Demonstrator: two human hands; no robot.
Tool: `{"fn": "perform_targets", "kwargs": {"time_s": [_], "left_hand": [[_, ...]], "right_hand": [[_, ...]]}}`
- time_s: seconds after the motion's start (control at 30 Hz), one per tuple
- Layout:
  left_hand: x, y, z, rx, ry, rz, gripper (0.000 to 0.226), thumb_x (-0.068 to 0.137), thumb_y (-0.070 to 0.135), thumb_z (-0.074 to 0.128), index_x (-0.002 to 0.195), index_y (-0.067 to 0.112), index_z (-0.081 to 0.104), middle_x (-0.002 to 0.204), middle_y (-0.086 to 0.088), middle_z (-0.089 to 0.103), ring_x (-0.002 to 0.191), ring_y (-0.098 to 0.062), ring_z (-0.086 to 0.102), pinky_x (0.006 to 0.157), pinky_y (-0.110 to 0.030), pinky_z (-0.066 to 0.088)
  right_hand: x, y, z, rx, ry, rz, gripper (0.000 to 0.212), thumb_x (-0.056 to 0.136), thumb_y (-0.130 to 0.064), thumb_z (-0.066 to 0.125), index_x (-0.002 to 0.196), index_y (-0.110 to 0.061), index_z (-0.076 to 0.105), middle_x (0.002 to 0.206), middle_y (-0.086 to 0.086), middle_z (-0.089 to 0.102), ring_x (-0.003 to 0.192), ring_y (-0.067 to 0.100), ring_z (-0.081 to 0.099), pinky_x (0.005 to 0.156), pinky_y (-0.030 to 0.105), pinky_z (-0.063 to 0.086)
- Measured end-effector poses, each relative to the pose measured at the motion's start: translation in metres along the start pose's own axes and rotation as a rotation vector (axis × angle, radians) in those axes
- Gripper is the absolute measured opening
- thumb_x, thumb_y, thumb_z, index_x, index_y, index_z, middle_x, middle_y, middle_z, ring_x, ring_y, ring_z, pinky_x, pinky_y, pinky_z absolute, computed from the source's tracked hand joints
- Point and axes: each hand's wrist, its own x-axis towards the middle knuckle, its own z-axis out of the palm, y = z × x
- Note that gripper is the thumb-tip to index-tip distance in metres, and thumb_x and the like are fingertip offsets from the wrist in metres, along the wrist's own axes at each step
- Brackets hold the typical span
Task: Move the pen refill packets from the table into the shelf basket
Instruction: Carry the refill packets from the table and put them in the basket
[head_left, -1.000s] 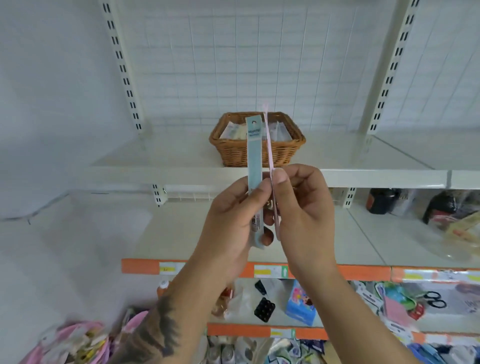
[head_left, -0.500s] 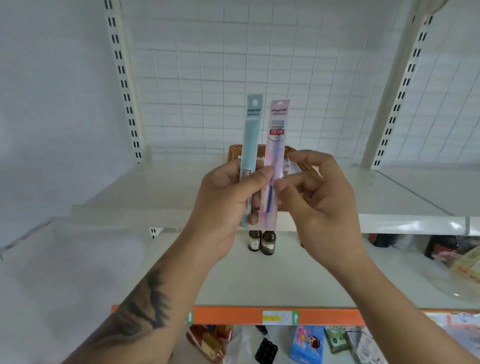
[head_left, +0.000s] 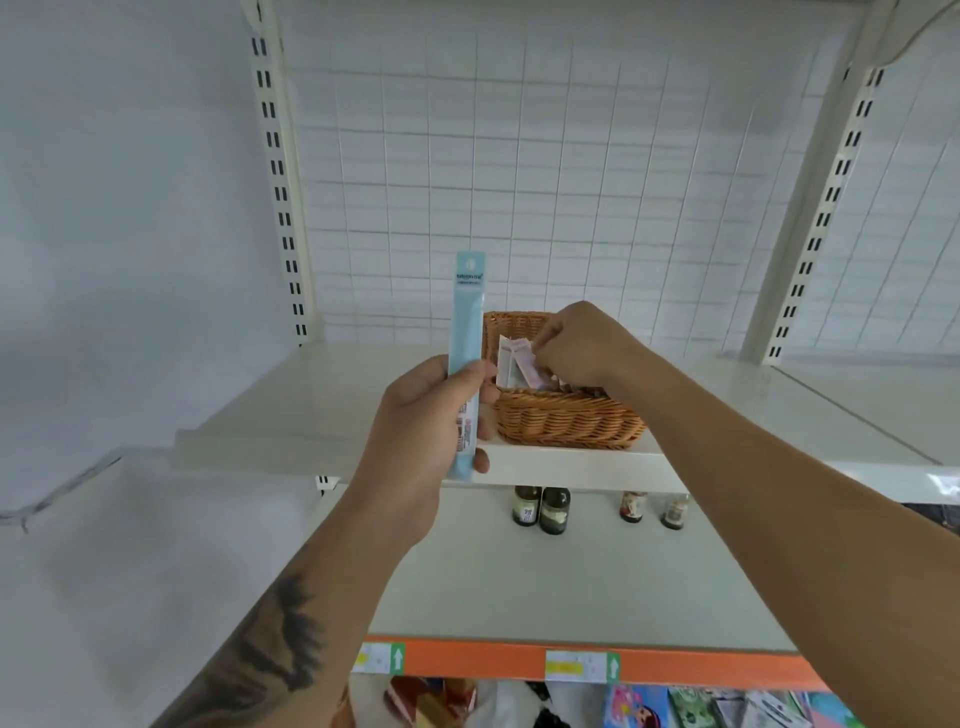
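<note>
A brown wicker basket (head_left: 566, 418) stands on the white upper shelf (head_left: 322, 395). My left hand (head_left: 426, 421) grips a long light-blue refill packet (head_left: 466, 338) upright, just left of the basket. My right hand (head_left: 582, 345) reaches over the basket's rim and its fingers pinch a pink refill packet (head_left: 525, 366) that leans inside the basket. More pale packets lie in the basket beside the pink one, partly hidden by my hand.
Small dark bottles (head_left: 540, 508) and two little jars (head_left: 653, 508) stand at the back of the lower shelf, whose front edge carries an orange strip (head_left: 478, 660). Colourful goods fill the shelf below. A white wire grid forms the back wall.
My right hand has carried the pink packet away from the blue one and down into the basket. My left hand stays in front with the blue packet. The view has tilted upward.
</note>
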Motion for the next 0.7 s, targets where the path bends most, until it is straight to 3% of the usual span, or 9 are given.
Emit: {"fn": "perform_targets", "kwargs": {"time_s": [0.07, 0.17, 0.37, 0.57, 0.7], "left_hand": [[-0.002, -0.004, -0.003, 0.012, -0.005, -0.014, 0.015, 0.102, 0.023, 0.063, 0.103, 0.014, 0.074, 0.079, -0.001, 0.068, 0.066, -0.016, 0.061, 0.055, -0.035, 0.052], [-0.005, -0.009, -0.004, 0.012, -0.006, -0.034, 0.014, 0.103, 0.023, 0.061, 0.107, 0.016, 0.072, 0.076, 0.000, 0.070, 0.061, -0.016, 0.065, 0.055, -0.035, 0.055], [-0.007, -0.018, 0.004, 0.008, -0.010, -0.060, 0.020, 0.105, 0.028, 0.058, 0.111, 0.015, 0.071, 0.079, -0.005, 0.069, 0.053, -0.019, 0.056, 0.051, -0.031, 0.049], [-0.005, -0.028, 0.018, -0.007, 0.019, -0.118, 0.049, 0.108, 0.054, 0.039, 0.121, 0.018, 0.070, 0.083, -0.007, 0.073, 0.052, -0.019, 0.049, 0.054, -0.032, 0.042], [-0.008, -0.030, 0.028, -0.119, -0.011, -0.121, 0.039, 0.108, 0.040, 0.047, 0.097, 0.015, 0.075, 0.080, -0.011, 0.062, 0.056, -0.021, 0.045, 0.054, -0.033, 0.035]], "right_hand": [[0.001, -0.004, 0.002, -0.115, -0.016, -0.004, 0.030, 0.081, -0.004, 0.067, 0.109, -0.003, 0.077, 0.104, 0.011, 0.075, 0.087, 0.025, 0.066, 0.077, 0.035, 0.056], [0.000, -0.005, 0.003, -0.137, 0.033, 0.019, 0.032, 0.070, -0.006, 0.075, 0.102, -0.007, 0.077, 0.101, 0.010, 0.075, 0.087, 0.020, 0.065, 0.078, 0.037, 0.060], [-0.015, -0.004, 0.005, -0.121, 0.168, -0.037, 0.016, 0.086, -0.014, 0.056, 0.097, -0.018, 0.068, 0.096, 0.003, 0.070, 0.085, 0.021, 0.064, 0.079, 0.042, 0.063], [-0.081, 0.011, 0.004, 0.111, 0.444, -0.340, 0.016, 0.096, -0.014, 0.056, 0.098, -0.020, 0.071, 0.087, -0.008, 0.069, 0.076, 0.008, 0.062, 0.071, 0.026, 0.053], [-0.127, 0.026, 0.036, 0.328, 0.478, -0.531, 0.012, 0.096, -0.006, 0.066, 0.094, -0.016, 0.072, 0.078, -0.008, 0.068, 0.072, 0.008, 0.062, 0.063, 0.016, 0.045]]}}
